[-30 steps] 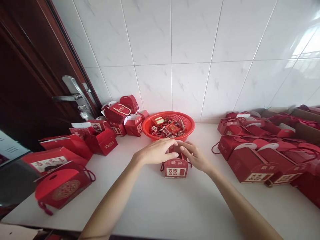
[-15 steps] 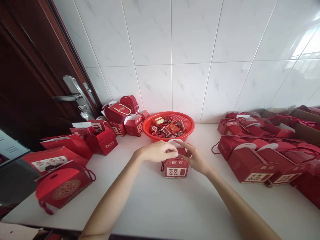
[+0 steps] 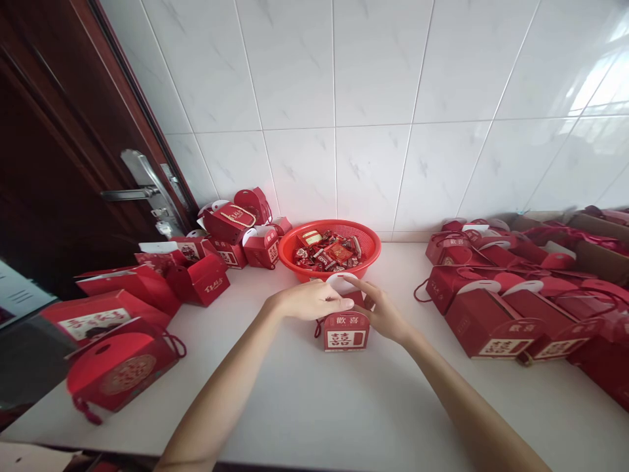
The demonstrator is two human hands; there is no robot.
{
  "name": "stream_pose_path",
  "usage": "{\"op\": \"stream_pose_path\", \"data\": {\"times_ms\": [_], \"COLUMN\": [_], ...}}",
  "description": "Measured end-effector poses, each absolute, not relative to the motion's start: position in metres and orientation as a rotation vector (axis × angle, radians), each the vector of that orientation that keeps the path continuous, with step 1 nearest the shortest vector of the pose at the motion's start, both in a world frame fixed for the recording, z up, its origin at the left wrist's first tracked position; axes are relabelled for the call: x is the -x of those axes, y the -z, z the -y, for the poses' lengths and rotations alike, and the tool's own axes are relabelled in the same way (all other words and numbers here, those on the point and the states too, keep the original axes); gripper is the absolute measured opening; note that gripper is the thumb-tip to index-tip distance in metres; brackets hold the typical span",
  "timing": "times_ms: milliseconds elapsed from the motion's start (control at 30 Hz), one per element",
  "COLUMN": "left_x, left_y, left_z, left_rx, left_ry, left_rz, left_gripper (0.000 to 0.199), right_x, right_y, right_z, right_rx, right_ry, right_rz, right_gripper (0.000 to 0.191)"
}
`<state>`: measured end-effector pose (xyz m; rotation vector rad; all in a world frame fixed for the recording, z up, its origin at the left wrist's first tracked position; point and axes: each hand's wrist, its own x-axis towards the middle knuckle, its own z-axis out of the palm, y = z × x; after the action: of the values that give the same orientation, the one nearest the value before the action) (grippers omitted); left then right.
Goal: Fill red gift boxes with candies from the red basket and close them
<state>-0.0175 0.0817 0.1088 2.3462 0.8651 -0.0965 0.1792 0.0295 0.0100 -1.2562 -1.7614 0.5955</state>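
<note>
A small red paper gift box (image 3: 345,334) stands upright on the white table in front of me, with pale printed labels on its near side. My left hand (image 3: 310,300) is at its upper left edge, thumb laid across the top of the near flap and fingers bent behind it. From the right, my right hand (image 3: 384,313) grips the upper side of the same box, index finger reaching to the white inside of the raised far flap (image 3: 343,283). A dark red cord hangs at the box's left side. The inside of the box is mostly hidden by my hands.
Right behind the box stands a red plastic basket (image 3: 371,252) of wrapped sweets (image 3: 327,252). Several red gift boxes (image 3: 204,278) stand at the left, by a door with a metal handle (image 3: 130,194). More red boxes (image 3: 491,321) fill the right side, near a cardboard carton (image 3: 599,262).
The near flap leans slightly further back, and my left thumb has shifted a little right along its top. The whole view has drifted slightly; the box stays in place.
</note>
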Motion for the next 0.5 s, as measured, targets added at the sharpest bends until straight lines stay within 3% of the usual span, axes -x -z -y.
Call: {"op": "stream_pose_path", "data": {"times_ms": [300, 500], "left_x": [0.022, 0.031], "left_y": [-0.112, -0.119], "left_z": [-0.081, -0.081], "left_rx": [-2.322, -2.330], "left_ry": [0.073, 0.012], "left_rz": [-0.829, -0.789], "left_gripper": [0.052, 0.046], "right_x": [-0.180, -0.179], "right_y": [-0.012, -0.022], "right_z": [-0.028, -0.022], "right_rx": [1.227, 1.185], "right_ry": [-0.607, -0.582], "right_rz": [1.756, 1.651], "right_gripper": [0.056, 0.038]}}
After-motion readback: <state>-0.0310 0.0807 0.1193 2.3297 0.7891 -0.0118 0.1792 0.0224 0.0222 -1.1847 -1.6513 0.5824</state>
